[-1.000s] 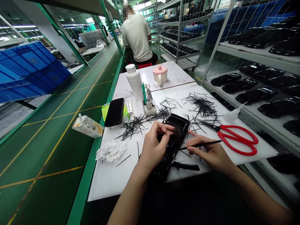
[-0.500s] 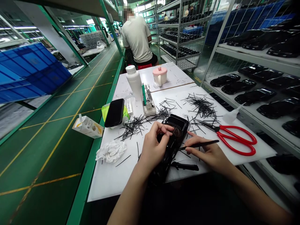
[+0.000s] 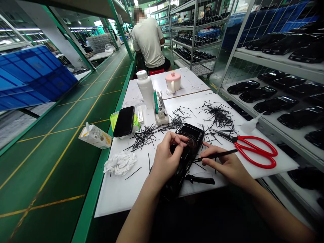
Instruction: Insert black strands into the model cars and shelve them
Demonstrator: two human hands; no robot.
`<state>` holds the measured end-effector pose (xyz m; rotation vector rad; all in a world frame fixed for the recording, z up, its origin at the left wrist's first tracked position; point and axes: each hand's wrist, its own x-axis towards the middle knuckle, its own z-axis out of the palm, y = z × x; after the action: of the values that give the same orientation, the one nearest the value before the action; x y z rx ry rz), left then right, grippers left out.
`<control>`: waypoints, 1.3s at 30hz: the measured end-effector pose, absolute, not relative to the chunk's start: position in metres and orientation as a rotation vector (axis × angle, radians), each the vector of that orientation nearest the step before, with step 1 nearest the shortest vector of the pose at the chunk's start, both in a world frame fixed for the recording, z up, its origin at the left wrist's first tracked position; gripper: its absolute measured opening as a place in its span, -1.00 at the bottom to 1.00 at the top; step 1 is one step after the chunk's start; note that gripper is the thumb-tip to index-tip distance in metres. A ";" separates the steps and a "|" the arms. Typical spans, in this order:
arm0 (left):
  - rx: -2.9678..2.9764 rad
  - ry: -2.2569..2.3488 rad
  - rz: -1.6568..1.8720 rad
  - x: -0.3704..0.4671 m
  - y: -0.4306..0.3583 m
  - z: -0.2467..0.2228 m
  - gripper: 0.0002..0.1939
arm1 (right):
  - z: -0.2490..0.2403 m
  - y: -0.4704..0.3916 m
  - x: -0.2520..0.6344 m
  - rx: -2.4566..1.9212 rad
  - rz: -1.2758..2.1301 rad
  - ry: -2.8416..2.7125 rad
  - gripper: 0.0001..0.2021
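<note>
A glossy black model car (image 3: 186, 155) lies lengthwise in front of me, on the white board of the table. My left hand (image 3: 170, 152) rests over its roof and side, thumb and fingertips pinched together at the window area. Whatever is between those fingertips is too small to make out. On the car's right side, my right hand (image 3: 222, 163) holds slim black tweezers (image 3: 220, 154), their tips close to the car's lower edge. A black-handled tool (image 3: 201, 179) lies just below the tweezers, partly hidden by the car.
Piles of thin black strips (image 3: 219, 114) lie beyond the car. Red-handled scissors (image 3: 258, 150) and a dropper bottle (image 3: 250, 125) are at right. Crumpled tissue (image 3: 120, 163), a phone (image 3: 124, 121), a drink carton (image 3: 95, 136), a white bottle (image 3: 144, 86) and a lidded mug (image 3: 173, 82) stand around.
The tweezers in my right hand have tilted very slightly, back end upward. My left hand and the car hold the same place.
</note>
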<state>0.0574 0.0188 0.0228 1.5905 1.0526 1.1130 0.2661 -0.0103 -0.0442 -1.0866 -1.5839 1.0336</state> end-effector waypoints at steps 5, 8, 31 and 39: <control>1.600 1.059 1.099 0.058 0.018 0.024 -0.83 | -0.041 -0.010 0.265 -1.072 1.031 -1.567 -0.90; 1.606 1.067 1.094 0.058 0.018 0.025 -0.83 | -0.039 -0.010 0.264 -1.069 1.020 -1.559 -0.89; 1.706 1.310 0.979 0.057 0.021 0.020 -0.80 | -0.010 -0.003 0.254 -1.083 0.955 -1.883 -0.91; 1.736 1.331 0.942 0.057 0.022 0.019 -0.81 | 0.009 -0.003 0.240 -1.094 0.827 -2.059 -0.91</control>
<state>0.0571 0.0219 0.0188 1.7360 1.3315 0.9415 0.2399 -0.0027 0.0086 -1.0940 -2.0589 0.8265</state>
